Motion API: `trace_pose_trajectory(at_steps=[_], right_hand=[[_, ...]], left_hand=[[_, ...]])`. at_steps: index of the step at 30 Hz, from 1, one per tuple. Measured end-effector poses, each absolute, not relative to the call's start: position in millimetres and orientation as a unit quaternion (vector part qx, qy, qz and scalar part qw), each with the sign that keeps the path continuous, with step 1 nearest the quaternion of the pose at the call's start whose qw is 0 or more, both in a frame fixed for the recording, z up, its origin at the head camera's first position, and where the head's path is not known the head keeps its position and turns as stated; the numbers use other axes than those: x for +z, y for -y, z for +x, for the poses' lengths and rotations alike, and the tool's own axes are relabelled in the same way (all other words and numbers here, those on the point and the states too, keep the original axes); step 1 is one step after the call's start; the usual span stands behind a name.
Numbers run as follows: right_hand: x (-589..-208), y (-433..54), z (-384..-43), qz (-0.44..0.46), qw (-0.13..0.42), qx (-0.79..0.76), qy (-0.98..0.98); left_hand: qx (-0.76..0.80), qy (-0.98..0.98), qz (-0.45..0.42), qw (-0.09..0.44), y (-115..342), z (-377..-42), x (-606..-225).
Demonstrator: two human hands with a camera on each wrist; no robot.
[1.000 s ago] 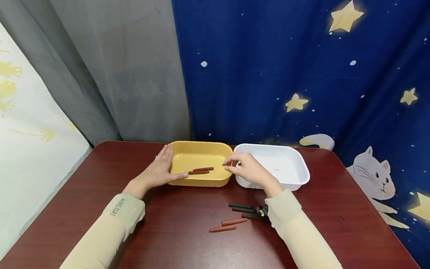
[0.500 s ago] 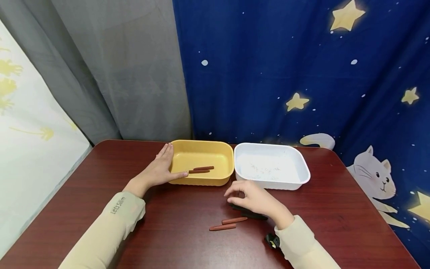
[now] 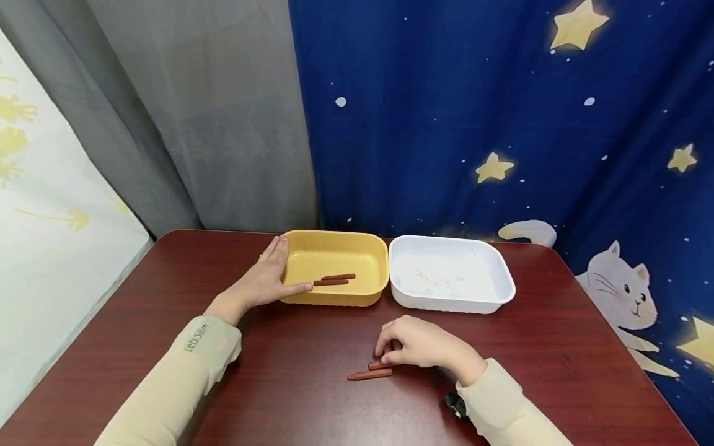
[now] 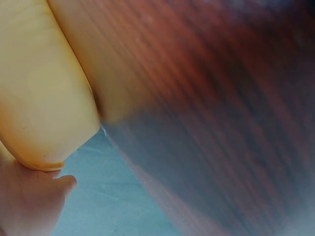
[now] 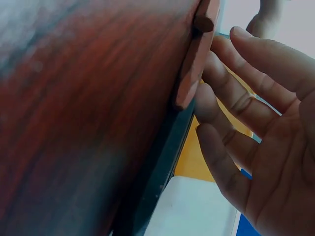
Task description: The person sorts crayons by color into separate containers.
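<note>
My left hand (image 3: 259, 279) lies against the left end of the yellow bin (image 3: 334, 300), thumb along its front rim. Two brown crayons (image 3: 338, 277) lie inside that bin. My right hand (image 3: 421, 344) is low over the table, fingers bent and thumb apart from them, beside a reddish-brown crayon (image 3: 376, 366). Its fingertips come right up to that crayon (image 5: 189, 81) in the right wrist view, with nothing pinched. Another reddish-brown crayon (image 3: 369, 375) lies in front. A dark crayon (image 5: 162, 147) shows in the right wrist view; the hand hides the dark ones in the head view.
A white bin (image 3: 452, 303) stands right beside the yellow bin near the table's back edge. Grey and blue star-patterned curtains (image 3: 390, 124) hang behind the dark red table (image 3: 290, 396). A black wrist camera (image 3: 454, 404) sits under the right cuff.
My right hand has come back from above the gap between the bins, over the dark crayons, and down to the reddish-brown ones. My left hand has stayed on the yellow bin.
</note>
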State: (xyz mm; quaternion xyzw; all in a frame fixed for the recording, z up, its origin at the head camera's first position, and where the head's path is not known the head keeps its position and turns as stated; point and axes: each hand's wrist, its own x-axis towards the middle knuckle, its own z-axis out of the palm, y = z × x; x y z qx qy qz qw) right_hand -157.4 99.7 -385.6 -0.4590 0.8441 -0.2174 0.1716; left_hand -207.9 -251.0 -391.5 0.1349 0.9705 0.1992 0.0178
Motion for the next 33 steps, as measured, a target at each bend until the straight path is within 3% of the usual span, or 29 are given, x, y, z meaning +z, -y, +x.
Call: trace_pose_trajectory(at_steps=[16, 33], right_hand=[[-383, -88, -155, -0.438, 0.158, -0.119, -0.877], [-381, -88, -157, -0.46, 0.159, -0.241, -0.84]], left_hand=[[0.199, -0.971, 0.133, 0.014, 251, -209, -387], [0.204, -0.97, 0.133, 0.012, 252, -207, -393]])
